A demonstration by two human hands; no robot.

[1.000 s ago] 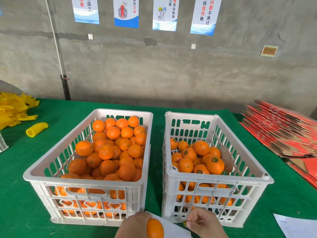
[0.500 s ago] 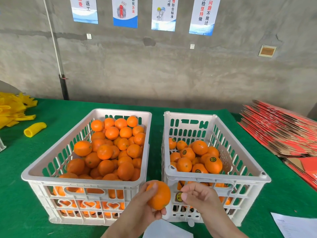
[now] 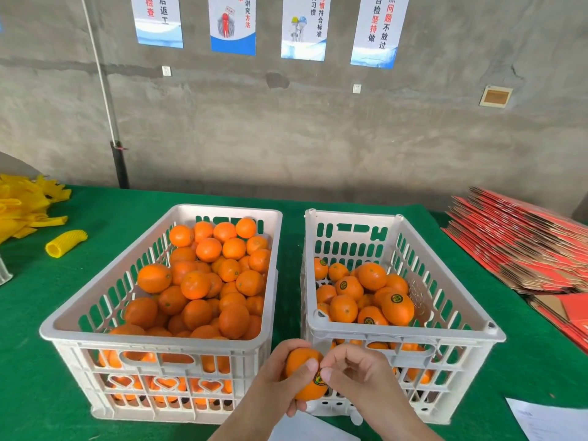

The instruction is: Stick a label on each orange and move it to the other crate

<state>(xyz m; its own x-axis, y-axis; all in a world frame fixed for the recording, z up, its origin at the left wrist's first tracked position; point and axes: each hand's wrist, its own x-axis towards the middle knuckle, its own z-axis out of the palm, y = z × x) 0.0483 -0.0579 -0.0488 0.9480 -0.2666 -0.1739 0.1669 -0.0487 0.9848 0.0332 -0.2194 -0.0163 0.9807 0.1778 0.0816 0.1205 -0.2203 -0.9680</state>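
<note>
My left hand (image 3: 280,374) grips an orange (image 3: 302,364) in front of the gap between two white crates. My right hand (image 3: 356,370) pinches a round dark label (image 3: 319,379) against the orange's right side with thumb and fingertips. The left crate (image 3: 66,326) is heaped with unlabelled oranges (image 3: 203,281). The right crate (image 3: 471,329) holds a lower layer of oranges (image 3: 366,297), several showing dark round labels.
The crates stand on a green cloth table (image 3: 31,313). White sheets lie at the near edge below my hands (image 3: 305,431) and at the right (image 3: 547,421). Flattened red cartons (image 3: 521,243) are stacked at the right; yellow foam nets (image 3: 66,243) lie at the left.
My left hand raised the orange from the sheet at the table's edge up to crate-front height. My right hand brought the label over and now holds it on the orange.
</note>
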